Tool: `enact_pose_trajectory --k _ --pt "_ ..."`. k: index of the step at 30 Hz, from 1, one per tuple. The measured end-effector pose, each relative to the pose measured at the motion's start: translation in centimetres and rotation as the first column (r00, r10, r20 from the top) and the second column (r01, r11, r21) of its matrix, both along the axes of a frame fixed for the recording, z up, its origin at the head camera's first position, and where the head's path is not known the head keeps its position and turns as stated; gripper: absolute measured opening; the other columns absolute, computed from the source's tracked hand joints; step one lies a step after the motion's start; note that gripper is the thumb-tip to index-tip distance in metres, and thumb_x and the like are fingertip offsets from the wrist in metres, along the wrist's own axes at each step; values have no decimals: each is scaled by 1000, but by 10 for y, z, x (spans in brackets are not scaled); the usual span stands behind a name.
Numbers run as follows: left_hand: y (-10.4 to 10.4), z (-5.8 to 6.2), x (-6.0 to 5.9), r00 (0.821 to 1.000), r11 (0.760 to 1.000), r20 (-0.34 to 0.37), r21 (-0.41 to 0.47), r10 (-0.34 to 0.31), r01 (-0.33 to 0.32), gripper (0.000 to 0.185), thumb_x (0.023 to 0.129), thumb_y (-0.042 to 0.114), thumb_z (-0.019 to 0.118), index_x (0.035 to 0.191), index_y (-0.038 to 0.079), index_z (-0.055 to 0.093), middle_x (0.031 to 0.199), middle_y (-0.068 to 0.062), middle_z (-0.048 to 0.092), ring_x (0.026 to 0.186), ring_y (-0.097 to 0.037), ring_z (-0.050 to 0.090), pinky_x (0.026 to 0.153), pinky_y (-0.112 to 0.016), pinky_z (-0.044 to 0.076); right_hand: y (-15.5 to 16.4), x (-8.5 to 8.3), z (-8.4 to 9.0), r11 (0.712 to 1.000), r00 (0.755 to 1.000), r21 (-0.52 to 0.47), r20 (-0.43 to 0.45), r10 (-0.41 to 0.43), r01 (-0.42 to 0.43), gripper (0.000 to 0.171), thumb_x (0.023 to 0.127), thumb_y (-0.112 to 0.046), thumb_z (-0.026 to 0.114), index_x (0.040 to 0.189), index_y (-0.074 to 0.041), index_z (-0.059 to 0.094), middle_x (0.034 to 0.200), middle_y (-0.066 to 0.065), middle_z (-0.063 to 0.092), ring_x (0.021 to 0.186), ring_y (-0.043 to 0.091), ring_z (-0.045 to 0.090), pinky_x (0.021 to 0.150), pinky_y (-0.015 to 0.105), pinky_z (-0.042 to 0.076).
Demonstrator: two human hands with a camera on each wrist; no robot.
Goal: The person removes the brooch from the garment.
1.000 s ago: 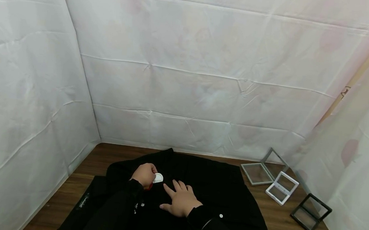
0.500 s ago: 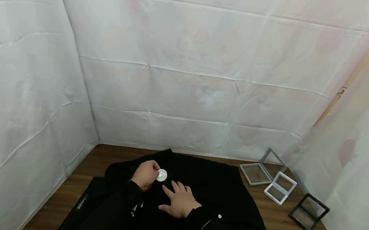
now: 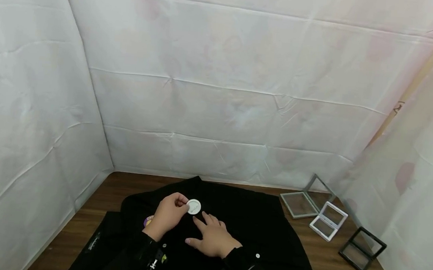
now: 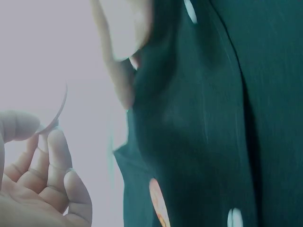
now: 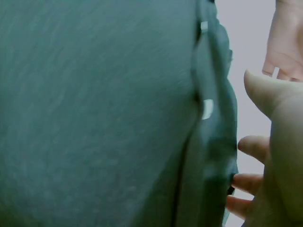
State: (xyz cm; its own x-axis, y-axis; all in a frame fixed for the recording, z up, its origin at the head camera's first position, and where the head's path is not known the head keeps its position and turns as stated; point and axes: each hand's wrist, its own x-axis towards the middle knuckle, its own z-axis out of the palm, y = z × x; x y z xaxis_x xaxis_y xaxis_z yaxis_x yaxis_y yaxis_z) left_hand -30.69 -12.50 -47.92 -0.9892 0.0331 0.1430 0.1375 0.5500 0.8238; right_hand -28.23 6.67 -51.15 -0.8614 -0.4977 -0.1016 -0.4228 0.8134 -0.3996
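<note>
At the far left of the worktop (image 3: 92, 210) a black garment (image 3: 255, 227) lies spread flat, with a small coloured badge (image 3: 148, 220) already sitting on its cloth just left of my left wrist. My left hand (image 3: 168, 214) has its grip closed in a pinch on a round white badge (image 3: 194, 206), thumb and fingertips (image 4: 56, 142) holding its edge, so the disc hovers over the middle of the garment and, as far as I can tell, is not fastened to it. Just to the right, my right hand (image 3: 214, 236) lies flat with the fingers spread, pressing the cloth down and gripping nothing. So I judge one badge is on and this one is left to fix. Further right, three small display frames (image 3: 328, 220) stand untouched.
</note>
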Motion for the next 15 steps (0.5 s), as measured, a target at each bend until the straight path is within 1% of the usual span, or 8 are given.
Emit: enact_pose_trajectory --k 2,3,5,7,9,10,12,15 --pt "2 1 6 1000 999 1 53 2 -2 5 95 11 71 99 10 69 89 0 66 81 -15 61 70 -32 52 2 2 4 997 1000 -75 -22 -7 5 70 100 -61 57 153 -17 51 158 9 44 144 30 40 113 58 35" --pt "3 2 9 1000 996 3 86 3 -3 5 95 11 71 100 9 69 89 -1 66 81 -16 61 70 -32 52 3 3 5 993 999 -118 -37 -8 4 66 100 -59 57 149 -15 55 152 8 51 139 27 46 111 56 38" --pt "4 3 15 1000 989 9 148 6 -7 6 95 11 71 100 8 69 90 -2 67 81 -17 61 71 -33 51 5 5 8 975 998 -222 -57 -17 4 56 101 -54 59 139 -12 64 135 2 63 124 19 59 103 48 47" --pt "6 5 23 1000 975 25 222 13 -18 6 95 11 71 100 8 69 90 -3 68 83 -18 62 74 -33 52 7 8 12 941 998 -338 -61 -27 5 45 102 -49 62 127 -12 70 117 -5 70 105 10 65 92 40 53" --pt "8 6 30 999 956 37 294 7 -18 8 96 12 71 102 7 68 92 -4 69 85 -19 65 77 -34 52 10 12 16 898 998 -440 -56 -40 11 38 102 -46 63 118 -13 74 104 -12 69 92 4 64 82 33 56" --pt "9 6 34 999 947 41 322 5 -18 9 97 12 71 102 7 68 94 -4 69 87 -19 66 79 -34 53 12 15 17 876 997 -482 -53 -48 16 34 102 -44 63 115 -15 74 101 -14 68 89 2 63 79 30 56" --pt "11 7 42 999 924 49 383 -5 -15 11 97 12 70 104 4 67 96 -6 70 90 -20 67 82 -34 54 17 21 21 836 996 -548 -62 -65 20 27 103 -41 64 110 -17 75 97 -17 66 86 1 62 77 28 55" --pt "13 9 54 998 895 63 445 -11 -18 13 98 12 69 106 2 66 98 -8 69 92 -22 68 85 -33 55 23 29 27 794 992 -608 -88 -94 22 21 104 -39 63 107 -21 74 96 -16 66 86 3 62 77 28 55"
